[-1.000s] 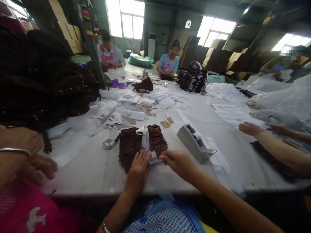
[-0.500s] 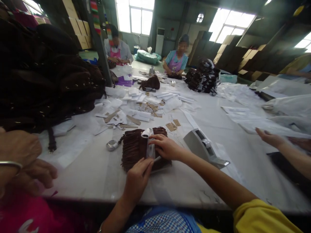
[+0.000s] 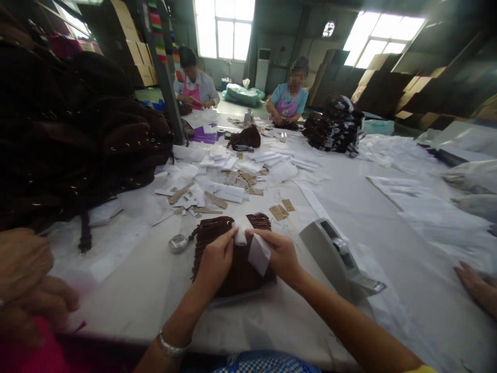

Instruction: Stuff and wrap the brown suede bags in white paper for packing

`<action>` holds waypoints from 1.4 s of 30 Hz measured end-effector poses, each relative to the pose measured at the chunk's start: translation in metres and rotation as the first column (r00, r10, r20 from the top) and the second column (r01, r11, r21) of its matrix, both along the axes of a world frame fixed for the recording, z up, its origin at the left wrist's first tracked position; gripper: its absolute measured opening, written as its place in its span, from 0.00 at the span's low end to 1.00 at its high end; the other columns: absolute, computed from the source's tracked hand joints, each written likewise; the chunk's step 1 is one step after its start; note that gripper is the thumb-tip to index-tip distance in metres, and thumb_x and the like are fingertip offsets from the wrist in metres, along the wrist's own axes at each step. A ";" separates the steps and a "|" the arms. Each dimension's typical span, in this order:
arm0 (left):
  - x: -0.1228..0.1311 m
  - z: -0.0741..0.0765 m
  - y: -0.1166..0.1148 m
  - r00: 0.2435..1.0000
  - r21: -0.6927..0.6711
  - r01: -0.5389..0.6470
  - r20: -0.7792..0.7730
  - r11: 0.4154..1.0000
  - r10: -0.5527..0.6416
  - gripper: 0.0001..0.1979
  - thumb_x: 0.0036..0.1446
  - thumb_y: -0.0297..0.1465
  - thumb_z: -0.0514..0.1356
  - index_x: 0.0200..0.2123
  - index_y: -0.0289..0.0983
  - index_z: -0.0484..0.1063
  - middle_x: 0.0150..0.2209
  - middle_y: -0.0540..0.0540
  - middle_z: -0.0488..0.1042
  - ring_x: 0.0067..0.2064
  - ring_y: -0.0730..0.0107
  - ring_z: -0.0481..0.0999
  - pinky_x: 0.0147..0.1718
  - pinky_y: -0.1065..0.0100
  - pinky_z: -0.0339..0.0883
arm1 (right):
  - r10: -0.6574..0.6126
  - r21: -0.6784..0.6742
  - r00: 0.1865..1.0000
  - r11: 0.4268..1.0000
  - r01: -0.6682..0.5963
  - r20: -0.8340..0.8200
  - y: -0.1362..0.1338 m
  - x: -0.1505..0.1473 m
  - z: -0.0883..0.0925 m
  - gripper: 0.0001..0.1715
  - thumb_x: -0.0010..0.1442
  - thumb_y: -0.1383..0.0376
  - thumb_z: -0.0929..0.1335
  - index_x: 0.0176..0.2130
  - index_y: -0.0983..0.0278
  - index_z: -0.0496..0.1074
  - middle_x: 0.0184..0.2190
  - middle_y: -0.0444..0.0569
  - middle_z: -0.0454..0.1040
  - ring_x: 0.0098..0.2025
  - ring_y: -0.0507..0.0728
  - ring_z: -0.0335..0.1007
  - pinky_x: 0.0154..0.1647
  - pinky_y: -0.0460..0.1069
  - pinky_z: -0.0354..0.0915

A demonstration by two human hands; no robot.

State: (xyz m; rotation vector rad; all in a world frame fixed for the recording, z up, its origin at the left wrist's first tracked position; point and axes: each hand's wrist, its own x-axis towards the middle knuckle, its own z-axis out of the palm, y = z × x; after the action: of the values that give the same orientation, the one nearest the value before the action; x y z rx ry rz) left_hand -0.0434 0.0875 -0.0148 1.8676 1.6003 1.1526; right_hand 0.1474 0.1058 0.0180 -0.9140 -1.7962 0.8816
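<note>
A brown fringed bag (image 3: pixel 236 277) lies on the white table (image 3: pixel 147 280) right in front of me. Both my hands are over its middle. My left hand (image 3: pixel 216 260) pinches the top of a white paper strip (image 3: pixel 254 248) near the bag's upper edge. My right hand (image 3: pixel 280 252) grips the same strip, whose loose end hangs below my fingers. A round metal clasp (image 3: pixel 178 243) sticks out at the bag's left side.
A grey tape dispenser (image 3: pixel 337 256) stands just right of the bag. A tall heap of dark brown bags (image 3: pixel 77 140) fills the left. Paper slips and tan tags (image 3: pixel 217 181) litter the middle. Other people's hands show at the left (image 3: pixel 27 285) and right (image 3: pixel 477 285) edges; two workers sit at the far end.
My right hand came back from the bag's right half to the strip at its middle. My left hand rose from the bag's near edge to its top. The strip is now lifted off the bag.
</note>
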 end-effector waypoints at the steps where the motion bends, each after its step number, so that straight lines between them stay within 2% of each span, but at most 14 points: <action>1: 0.003 -0.003 -0.001 1.000 -0.015 0.021 -0.001 1.000 -0.021 0.17 0.65 0.27 0.50 0.53 0.38 0.72 0.52 0.44 0.77 0.54 0.62 0.75 0.56 0.61 0.67 | -0.006 -0.013 1.000 1.000 0.006 -0.015 0.001 -0.002 0.005 0.16 0.60 0.68 0.69 0.49 0.60 0.78 0.45 0.48 0.80 0.46 0.58 0.78 0.50 0.51 0.73; 5: 0.006 -0.007 -0.011 0.996 -0.050 0.091 0.019 0.995 -0.090 0.16 0.62 0.25 0.51 0.50 0.38 0.73 0.48 0.43 0.78 0.50 0.62 0.77 0.51 0.61 0.70 | 0.114 0.052 0.993 0.992 -0.114 0.013 0.000 -0.014 0.012 0.18 0.59 0.69 0.69 0.49 0.61 0.77 0.46 0.49 0.79 0.47 0.58 0.77 0.50 0.51 0.73; 9: -0.012 -0.003 -0.017 0.980 -0.075 0.198 0.048 0.977 -0.195 0.15 0.59 0.23 0.53 0.47 0.39 0.73 0.49 0.45 0.78 0.50 0.63 0.77 0.52 0.63 0.70 | 0.209 0.216 0.963 0.946 -0.243 0.170 -0.011 -0.020 -0.007 0.20 0.62 0.73 0.64 0.51 0.61 0.75 0.50 0.50 0.77 0.54 0.56 0.73 0.59 0.53 0.67; 12: -0.025 -0.001 -0.022 0.997 -0.045 0.080 -0.014 0.996 -0.080 0.13 0.60 0.24 0.53 0.40 0.40 0.75 0.49 0.47 0.78 0.50 0.63 0.78 0.52 0.62 0.70 | 0.203 0.273 0.913 0.911 -0.309 0.355 -0.020 -0.016 -0.025 0.24 0.60 0.74 0.63 0.54 0.62 0.72 0.53 0.50 0.75 0.57 0.58 0.70 0.62 0.56 0.63; 15: -0.024 0.002 -0.028 0.996 0.071 -0.028 -0.077 0.997 0.033 0.13 0.63 0.27 0.53 0.46 0.40 0.74 0.53 0.46 0.76 0.54 0.63 0.75 0.55 0.60 0.69 | 0.160 0.308 0.882 0.897 -0.318 0.443 -0.028 -0.012 -0.038 0.25 0.58 0.75 0.63 0.53 0.63 0.72 0.51 0.50 0.76 0.57 0.60 0.70 0.61 0.57 0.63; 20: -0.004 0.000 -0.034 0.937 0.048 0.287 -0.220 0.957 -0.270 0.16 0.67 0.30 0.51 0.54 0.38 0.71 0.56 0.45 0.74 0.59 0.65 0.70 0.59 0.61 0.65 | 0.150 0.364 0.869 0.865 -0.346 0.471 -0.047 -0.006 -0.036 0.23 0.57 0.75 0.62 0.51 0.67 0.73 0.50 0.55 0.76 0.55 0.60 0.71 0.62 0.57 0.63; 24: 0.000 -0.010 -0.041 0.883 0.031 0.358 -0.336 0.933 -0.328 0.17 0.67 0.34 0.52 0.55 0.36 0.70 0.56 0.43 0.73 0.61 0.61 0.68 0.61 0.54 0.62 | 0.303 0.318 0.871 0.843 -0.434 0.386 -0.080 0.021 -0.028 0.20 0.63 0.72 0.64 0.54 0.65 0.70 0.51 0.55 0.76 0.55 0.57 0.71 0.61 0.55 0.65; 27: -0.001 -0.017 -0.049 0.861 0.085 0.364 -0.410 0.928 -0.300 0.18 0.67 0.35 0.53 0.56 0.36 0.69 0.57 0.41 0.72 0.61 0.59 0.68 0.62 0.51 0.61 | 0.222 0.289 0.937 0.910 -0.298 0.268 -0.109 0.050 -0.034 0.25 0.65 0.74 0.63 0.60 0.61 0.66 0.52 0.53 0.75 0.56 0.55 0.70 0.59 0.53 0.68; 29: -0.001 -0.020 -0.055 0.862 0.139 0.351 -0.436 0.926 -0.261 0.16 0.67 0.35 0.53 0.54 0.36 0.71 0.56 0.41 0.73 0.61 0.58 0.69 0.61 0.50 0.61 | 0.052 0.273 0.942 0.950 -0.148 0.331 -0.122 0.064 -0.046 0.30 0.65 0.77 0.59 0.63 0.59 0.62 0.56 0.53 0.72 0.60 0.55 0.66 0.60 0.55 0.66; 31: -0.001 -0.021 -0.062 0.869 0.187 0.339 -0.438 0.922 -0.231 0.15 0.67 0.33 0.53 0.52 0.36 0.72 0.55 0.41 0.74 0.59 0.59 0.70 0.60 0.52 0.63 | -0.054 0.287 0.875 0.953 -0.099 0.481 -0.129 0.070 -0.058 0.33 0.65 0.78 0.58 0.65 0.59 0.59 0.61 0.54 0.65 0.64 0.58 0.59 0.63 0.58 0.63; 33: 0.000 -0.023 -0.070 0.875 0.222 0.336 -0.434 0.916 -0.216 0.14 0.67 0.32 0.53 0.51 0.36 0.72 0.54 0.41 0.75 0.59 0.60 0.71 0.59 0.53 0.64 | -0.056 0.321 0.789 0.929 -0.183 0.612 -0.130 0.067 -0.068 0.32 0.65 0.76 0.59 0.66 0.61 0.58 0.64 0.55 0.61 0.66 0.60 0.55 0.64 0.60 0.61; 36: -0.002 -0.024 -0.082 0.873 0.273 0.337 -0.449 0.901 -0.190 0.14 0.66 0.30 0.54 0.53 0.36 0.71 0.55 0.41 0.74 0.59 0.60 0.70 0.60 0.54 0.64 | -0.020 0.400 0.725 0.844 -0.356 0.688 -0.127 0.052 -0.076 0.26 0.67 0.71 0.63 0.63 0.63 0.63 0.61 0.55 0.66 0.64 0.61 0.58 0.63 0.60 0.62; 39: -0.004 -0.028 -0.093 0.843 0.274 0.365 -0.504 0.890 -0.191 0.19 0.66 0.29 0.54 0.59 0.36 0.66 0.59 0.40 0.70 0.62 0.60 0.66 0.62 0.52 0.61 | -0.034 0.508 0.747 0.753 -0.417 0.664 -0.125 0.039 -0.081 0.21 0.67 0.69 0.64 0.58 0.65 0.68 0.52 0.54 0.74 0.59 0.60 0.65 0.62 0.59 0.63; 42: -0.005 -0.034 -0.099 0.813 0.238 0.385 -0.545 0.892 -0.205 0.23 0.66 0.28 0.53 0.63 0.36 0.60 0.62 0.40 0.66 0.65 0.59 0.62 0.63 0.51 0.58 | -0.063 0.585 0.788 0.708 -0.397 0.612 -0.125 0.035 -0.087 0.18 0.67 0.70 0.64 0.56 0.66 0.70 0.49 0.53 0.77 0.54 0.57 0.71 0.60 0.56 0.66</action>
State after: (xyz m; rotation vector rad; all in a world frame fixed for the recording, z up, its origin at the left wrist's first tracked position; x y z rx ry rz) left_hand -0.0480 -0.0116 -0.0492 2.7227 1.3148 0.8744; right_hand 0.1820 -0.0197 -0.0692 -0.5266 -2.5367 -0.0814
